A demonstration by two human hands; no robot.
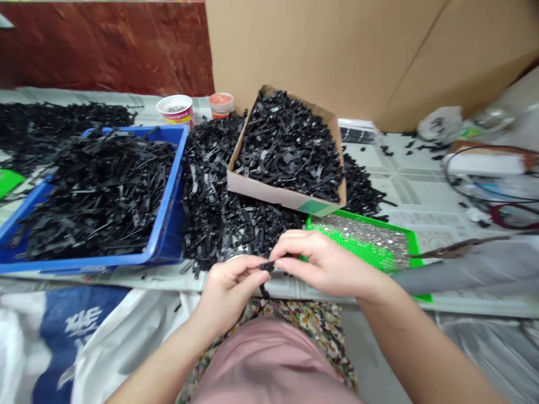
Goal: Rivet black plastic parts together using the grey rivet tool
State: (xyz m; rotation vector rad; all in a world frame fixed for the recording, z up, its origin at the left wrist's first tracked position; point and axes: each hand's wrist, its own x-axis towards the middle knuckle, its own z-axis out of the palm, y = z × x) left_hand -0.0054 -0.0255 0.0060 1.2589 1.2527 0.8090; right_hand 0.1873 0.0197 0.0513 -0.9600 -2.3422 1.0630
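Observation:
Both hands meet at the table's front edge, in front of a heap of black plastic parts. A small black part is pinched between the thumb and fingers of my left hand. My right hand is closed, its thumb and forefinger tips together at the right end of that part; whether it grips the part or something tiny is too small to tell. Just behind my right hand lies a green tray with many small silvery metal pieces.
A blue bin full of black parts stands left. Behind the hands, a cardboard box holds more. A paper cup and a lidded tub stand at the back. Cables and a grey-wrapped bar are at right.

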